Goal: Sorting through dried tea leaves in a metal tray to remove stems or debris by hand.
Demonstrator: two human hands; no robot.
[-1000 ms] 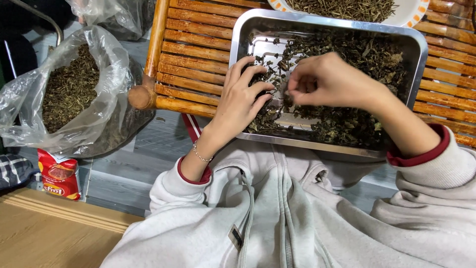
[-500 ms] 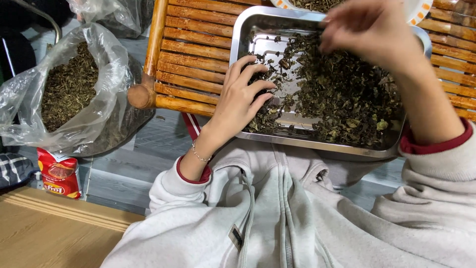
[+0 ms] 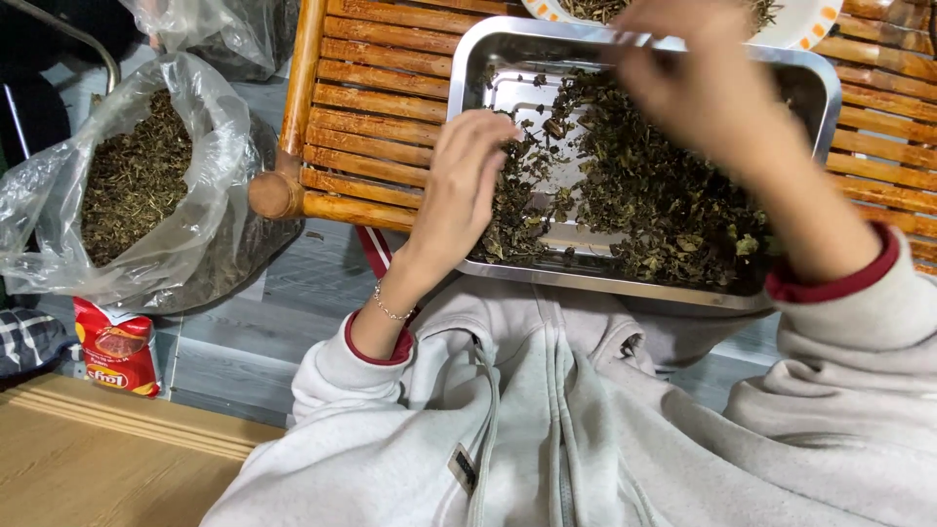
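The right hand [image 3: 698, 83], blurred, has been drawn back from the plate [image 3: 815, 24] toward the leaves [image 3: 664, 195] in the tray [image 3: 825, 83], finger state indiscernible; the left hand [image 3: 459, 190] is kept on the leaves, fingers now together.

At left we see a clear plastic bag [image 3: 59, 210] open at the top and filled with dried herb; a second plastic bag [image 3: 220, 29] lies behind it; a red snack packet [image 3: 117, 346] stands just below the first bag; a wooden ledge [image 3: 107, 449] fills the lower left corner; a checked cloth [image 3: 24, 337] shows at the left edge; grey floorboards [image 3: 254, 332] lie between.
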